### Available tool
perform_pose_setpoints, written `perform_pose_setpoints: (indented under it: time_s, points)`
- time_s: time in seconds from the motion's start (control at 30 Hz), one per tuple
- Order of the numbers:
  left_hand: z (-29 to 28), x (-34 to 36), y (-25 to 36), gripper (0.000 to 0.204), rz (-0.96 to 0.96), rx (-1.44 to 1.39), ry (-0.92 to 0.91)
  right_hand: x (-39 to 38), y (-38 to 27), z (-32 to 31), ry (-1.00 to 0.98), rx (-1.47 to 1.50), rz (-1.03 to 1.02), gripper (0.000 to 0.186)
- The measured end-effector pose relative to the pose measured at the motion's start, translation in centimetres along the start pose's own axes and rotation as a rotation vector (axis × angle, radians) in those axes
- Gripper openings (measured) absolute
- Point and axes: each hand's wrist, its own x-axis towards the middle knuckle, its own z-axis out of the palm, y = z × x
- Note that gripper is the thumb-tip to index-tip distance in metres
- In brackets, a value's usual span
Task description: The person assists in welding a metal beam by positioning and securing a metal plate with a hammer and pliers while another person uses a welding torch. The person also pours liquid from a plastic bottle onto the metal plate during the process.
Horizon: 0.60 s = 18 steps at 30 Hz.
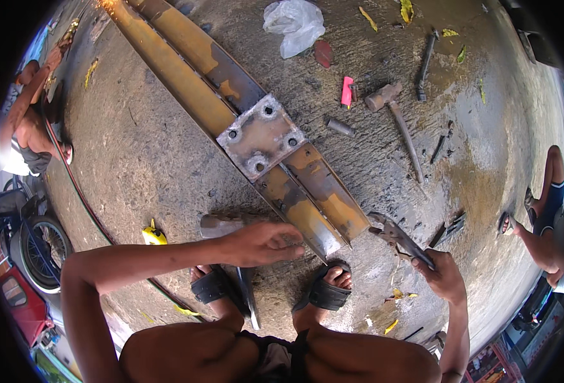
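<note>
Two rusty steel channel beams lie side by side on the ground, running from far left toward my feet. A square steel plate with several holes sits across them. Over the ground beside the beams' near end is my left hand, open, its fingers apart and holding nothing. Partly behind that hand lies a heavy hammer, its handle showing between my feet. My right hand grips the dark handles of pliers. Their jaws are close to the beams' near right corner; contact is unclear.
A hammer, pink lighter, short pipe and metal bar lie right of the beams. A yellow tape measure rests left, near a long cable. Another person is far left near sparks; one more sits right.
</note>
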Motion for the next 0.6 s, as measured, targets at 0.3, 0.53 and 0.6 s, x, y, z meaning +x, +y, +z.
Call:
perform_pose_setpoints:
  time_s: [0.3,0.53,0.6]
  points:
    - [6.7,4.4,-1.4,0.045,0.078,-0.738,0.414,2.6,-14.2,7.6,-0.417,0.336,-0.495,0.036]
    - [3.8,1.8,-1.5,0.052,-0.284,-1.075,0.246,11.1,-9.1,5.0,0.228,0.464,-0.368,0.027]
    - [3.5,1.9,-1.3,0.056,-0.284,-1.136,0.255,11.5,-9.4,5.6,0.269,0.518,-0.385,0.017]
